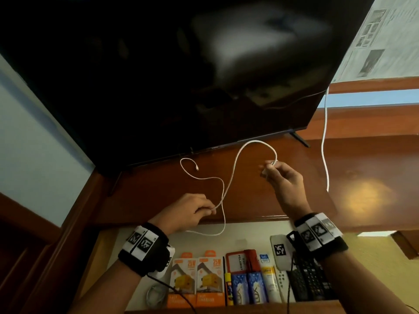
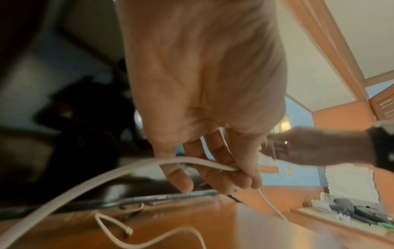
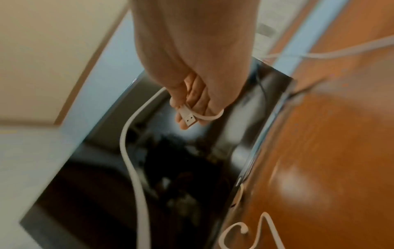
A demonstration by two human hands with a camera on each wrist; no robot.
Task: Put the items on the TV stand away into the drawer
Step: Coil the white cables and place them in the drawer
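Observation:
A thin white USB cable (image 1: 235, 164) snakes over the brown TV stand top (image 1: 158, 191). My right hand (image 1: 275, 172) is raised above the stand and pinches the cable's USB plug end (image 3: 188, 118). My left hand (image 1: 207, 209), near the stand's front edge, pinches the cable's middle (image 2: 213, 166) between thumb and fingers. The cable's small far connector (image 1: 197, 169) lies on the stand by the TV's lower edge. Below both wrists the open drawer (image 1: 127, 236) shows its white floor.
A large black TV (image 1: 181, 75) stands at the back of the stand. A second white cable (image 1: 325, 141) hangs down at the right. The drawer holds two orange charger boxes (image 1: 197, 282), blue packets (image 1: 247, 288), a tube, a white remote (image 1: 280, 250) and a black remote (image 1: 310, 282).

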